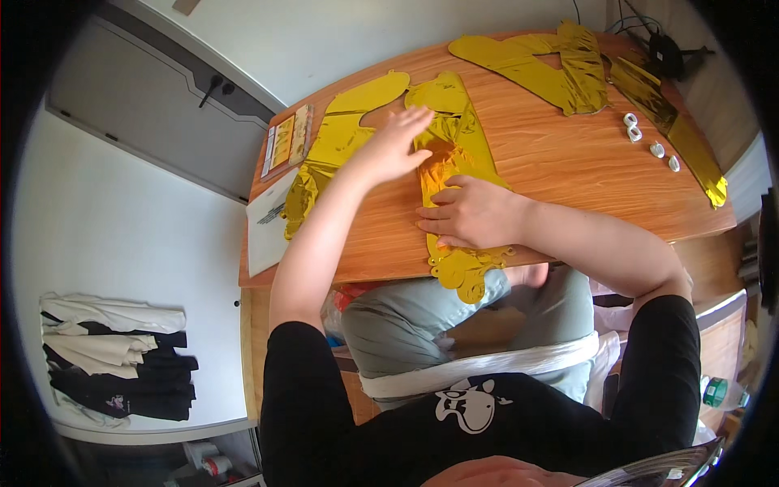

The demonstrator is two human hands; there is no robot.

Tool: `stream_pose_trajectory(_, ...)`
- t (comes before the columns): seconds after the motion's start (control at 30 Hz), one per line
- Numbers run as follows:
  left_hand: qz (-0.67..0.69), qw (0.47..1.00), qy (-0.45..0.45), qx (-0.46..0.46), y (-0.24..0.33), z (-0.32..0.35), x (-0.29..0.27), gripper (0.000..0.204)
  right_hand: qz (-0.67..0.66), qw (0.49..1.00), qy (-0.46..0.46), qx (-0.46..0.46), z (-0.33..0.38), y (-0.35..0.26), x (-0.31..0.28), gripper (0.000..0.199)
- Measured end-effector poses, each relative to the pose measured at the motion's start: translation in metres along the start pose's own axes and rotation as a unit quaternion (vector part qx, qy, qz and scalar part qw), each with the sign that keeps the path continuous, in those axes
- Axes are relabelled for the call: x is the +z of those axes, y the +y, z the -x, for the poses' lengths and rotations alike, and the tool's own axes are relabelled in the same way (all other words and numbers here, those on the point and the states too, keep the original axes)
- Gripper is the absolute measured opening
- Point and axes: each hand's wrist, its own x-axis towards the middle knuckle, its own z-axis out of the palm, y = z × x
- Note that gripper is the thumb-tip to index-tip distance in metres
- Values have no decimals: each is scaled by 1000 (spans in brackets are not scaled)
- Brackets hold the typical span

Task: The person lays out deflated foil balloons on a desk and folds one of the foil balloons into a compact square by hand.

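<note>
Gold foil balloon (454, 154) is lying flat mid-desk, pinned under both palms, no real grip: left hand (398, 146) spread wide on its top, right hand (471, 215) flat lower down. Another gold foil piece (333, 150) sits at 9 o'clock, more foil shapes (552, 69) at 1 o'clock on the wooden desk (568, 170).

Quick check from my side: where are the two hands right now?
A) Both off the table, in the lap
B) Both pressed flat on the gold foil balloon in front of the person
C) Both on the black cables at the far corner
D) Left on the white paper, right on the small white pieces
B: the left hand and the right hand both lie flat on the gold foil balloon on the wooden table.
</note>
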Motion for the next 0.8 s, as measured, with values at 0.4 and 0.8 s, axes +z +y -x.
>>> stream_pose_trajectory(0.4, 21, 998, -22, 49, 31, 18, 48, 68, -161, 987, 25, 6, 2, 6, -21, 46)
stream_pose_trajectory(0.8, 54, 999, -3, 8, 35, 23, 49, 81, 134, 901, -42, 411, 12, 32, -16, 33)
